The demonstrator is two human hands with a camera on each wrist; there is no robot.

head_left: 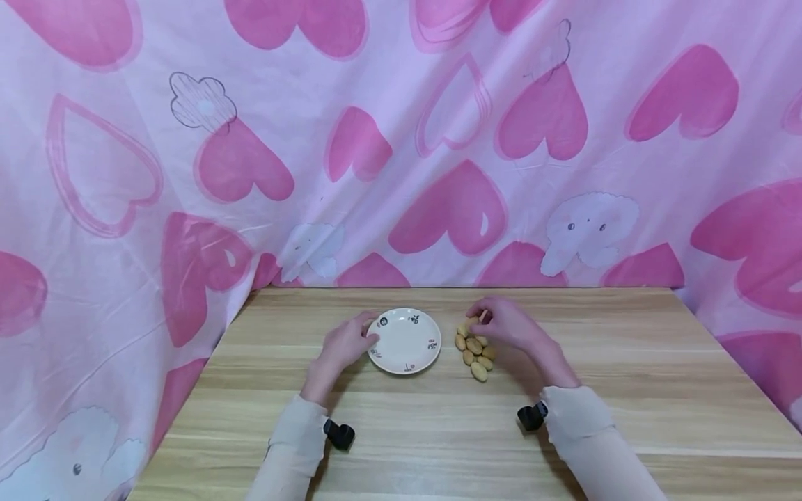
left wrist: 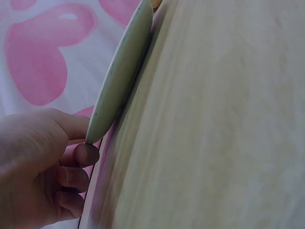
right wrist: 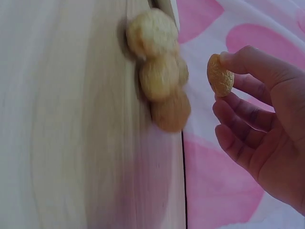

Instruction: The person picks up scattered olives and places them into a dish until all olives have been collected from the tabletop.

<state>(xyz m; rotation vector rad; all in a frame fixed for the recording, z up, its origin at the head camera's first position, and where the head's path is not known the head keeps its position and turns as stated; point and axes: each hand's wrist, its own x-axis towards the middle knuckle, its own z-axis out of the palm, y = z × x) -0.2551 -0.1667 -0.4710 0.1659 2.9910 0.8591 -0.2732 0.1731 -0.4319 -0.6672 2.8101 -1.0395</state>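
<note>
A small white plate (head_left: 404, 341) with dark printed motifs around its border lies face up on the table. My left hand (head_left: 347, 341) pinches its left rim between thumb and fingers; in the left wrist view the plate shows edge-on. To the plate's right, several oval tan nuts (head_left: 474, 346) with wrinkled shells lie in a loose cluster. My right hand (head_left: 510, 323) is over the far end of this cluster. Between its thumb and fingertips it pinches one wrinkled nut (right wrist: 220, 76), held apart from the nuts on the table in the right wrist view.
The light wood-grain table (head_left: 426, 431) spreads around the plate and nuts. Behind it and at its left side hangs a pink cloth (head_left: 376, 83) with hearts. Black wrist cameras sit at both cuffs (head_left: 579, 410).
</note>
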